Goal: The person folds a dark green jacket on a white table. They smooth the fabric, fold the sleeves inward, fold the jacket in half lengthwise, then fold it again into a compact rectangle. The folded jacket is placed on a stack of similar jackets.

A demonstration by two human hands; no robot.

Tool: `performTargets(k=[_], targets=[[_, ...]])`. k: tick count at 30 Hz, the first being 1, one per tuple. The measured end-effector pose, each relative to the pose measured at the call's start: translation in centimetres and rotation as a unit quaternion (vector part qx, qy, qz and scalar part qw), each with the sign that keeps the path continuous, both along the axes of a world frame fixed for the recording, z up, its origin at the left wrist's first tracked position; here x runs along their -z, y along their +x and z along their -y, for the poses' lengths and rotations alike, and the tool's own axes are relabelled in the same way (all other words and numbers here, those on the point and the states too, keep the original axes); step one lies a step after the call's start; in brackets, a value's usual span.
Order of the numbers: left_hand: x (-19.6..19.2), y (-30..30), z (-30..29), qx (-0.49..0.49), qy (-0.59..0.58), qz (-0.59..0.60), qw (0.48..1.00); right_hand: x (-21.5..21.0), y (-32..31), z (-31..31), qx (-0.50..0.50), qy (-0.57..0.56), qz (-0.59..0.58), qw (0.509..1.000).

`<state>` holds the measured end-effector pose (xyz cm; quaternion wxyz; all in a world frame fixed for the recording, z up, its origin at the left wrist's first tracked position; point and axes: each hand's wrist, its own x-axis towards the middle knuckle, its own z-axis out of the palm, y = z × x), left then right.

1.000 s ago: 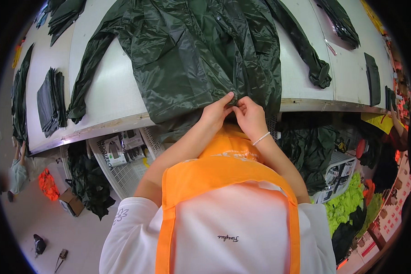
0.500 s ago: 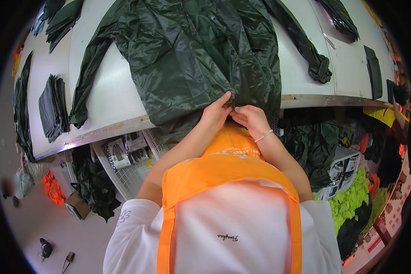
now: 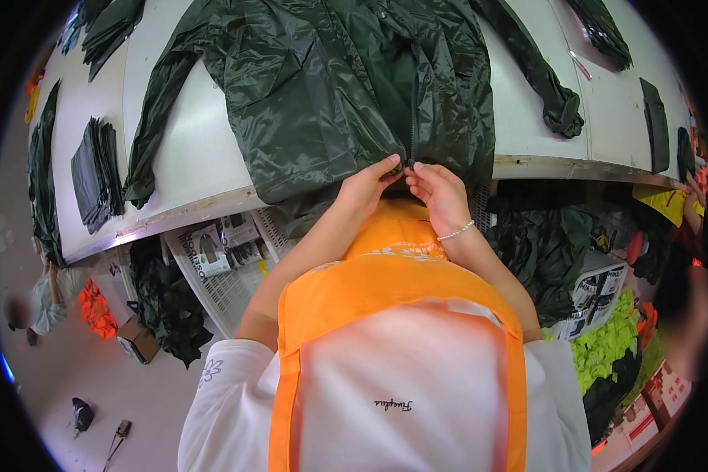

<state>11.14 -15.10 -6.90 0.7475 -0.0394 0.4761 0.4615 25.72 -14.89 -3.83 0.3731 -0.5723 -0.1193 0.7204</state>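
A shiny dark green jacket lies front up on the table, its hem hanging over the near edge and its sleeves spread to both sides. The front is partly open, with a zipper running down to the hem. At the bottom of that zipper, my left hand pinches the left front edge, thumb on top. Close beside it, my right hand, with a beaded bracelet at the wrist, pinches the zipper's lower end on the other side. The fingertips nearly meet and hide the small zipper parts between them.
Folded dark green garments lie on the white table to the left, with more at the far corners. Below the edge stand a white basket with printed packages and piles of dark and yellow-green cloth. Other people's arms show at both rims.
Both hands stay at the zipper's lower end; my left thumb has come down and my right fingers have shifted slightly. The view has shifted a little, and a blurred hand appears at the right rim.
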Motion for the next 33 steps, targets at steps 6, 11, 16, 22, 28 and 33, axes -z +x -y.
performTargets(k=[6, 11, 16, 22, 28, 33], targets=[[0.2, 0.3, 0.1, 0.007, 0.002, -0.027, 1.000, 0.5, -0.5, 0.1, -0.005, -0.004, 0.003, 1.000], [0.2, 0.5, 0.0, -0.019, 0.013, -0.033, 0.999, 0.4, -0.8, 0.2, 0.019, 0.010, 0.012, 1.000], [-0.1, 0.9, 0.2, -0.012, -0.001, -0.076, 0.997, 0.2, -1.3, 0.1, 0.048, -0.003, 0.005, 0.999], [-1.8, 0.4, 0.5, 0.125, -0.006, -0.294, 0.948, 0.0, -1.6, -0.2, 0.058, -0.030, -0.021, 0.998], [-1.1, -0.4, 1.6, 0.107, 0.129, -0.413, 0.895, -0.9, -0.7, -2.5, -0.307, 0.163, 0.253, 0.903], [2.4, -1.4, 4.9, 0.164, 0.082, -0.292, 0.939, -2.8, -0.5, -7.2, -0.563, 0.543, 0.446, 0.435]])
